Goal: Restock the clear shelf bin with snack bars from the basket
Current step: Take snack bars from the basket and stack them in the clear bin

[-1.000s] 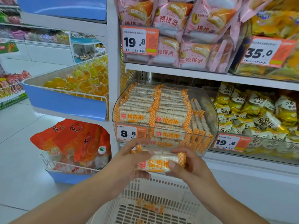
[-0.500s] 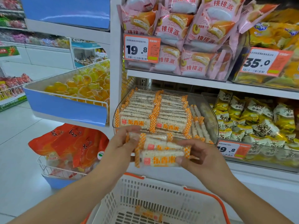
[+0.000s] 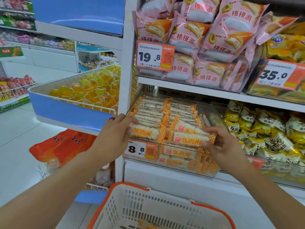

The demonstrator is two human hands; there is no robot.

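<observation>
Left hand (image 3: 113, 138) grips one bar (image 3: 145, 133) at the bin's (image 3: 212, 169) front-left edge; right hand (image 3: 226, 146) pinches two stacked bars (image 3: 189, 138) at the front rim. Placing step underway; next, seat them level and release. Basket (image 3: 132, 195) waits below.

Snack bars (image 3: 189, 138) atop full clear bin (image 3: 214, 113)

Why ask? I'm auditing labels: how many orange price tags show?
4: the 19.8 tag on the pink-pack shelf, the 35.0 tag upper right, the 8.8 tag on the clear bin, and a fourth tag mostly hidden behind the right forearm. Far shelves may hold more.
</observation>
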